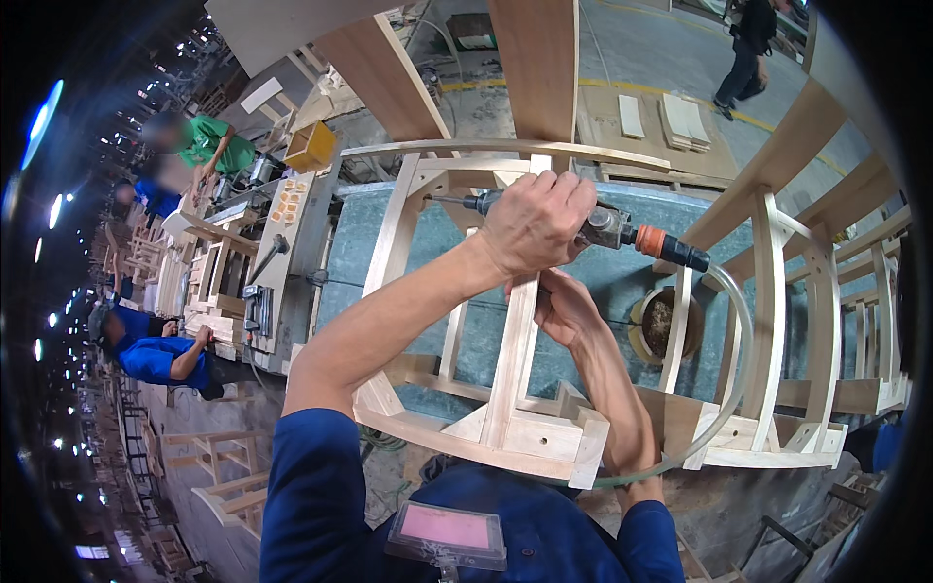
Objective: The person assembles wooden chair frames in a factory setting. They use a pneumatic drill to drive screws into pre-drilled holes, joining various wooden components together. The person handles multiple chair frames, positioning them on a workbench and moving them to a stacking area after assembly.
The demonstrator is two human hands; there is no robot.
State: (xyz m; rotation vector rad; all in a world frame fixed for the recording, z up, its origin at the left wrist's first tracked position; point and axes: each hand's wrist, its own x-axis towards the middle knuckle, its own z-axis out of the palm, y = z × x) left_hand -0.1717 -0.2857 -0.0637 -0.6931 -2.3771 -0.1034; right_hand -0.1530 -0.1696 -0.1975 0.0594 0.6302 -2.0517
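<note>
A pale wooden chair frame (507,379) lies on the bench in front of me. My left hand (540,222) is wrapped around a metal air screwdriver (607,227) above the frame's middle rail. The driver's long bit points left, its tip at the inside of the frame's far left corner, beside a wooden corner block. An orange and black hose coupling (671,247) joins a clear air hose (743,340) at the driver's right end. Lower down, my right hand (569,309) is closed around the middle rail, its fingers partly hidden behind the wood.
A green-grey bench top (360,248) carries the work. More chair frames (768,321) stand at the right, near a round tub (669,325). A yellow bin (311,146) sits on the left side bench. Co-workers (160,355) are at the left; another person (750,53) is at the far right.
</note>
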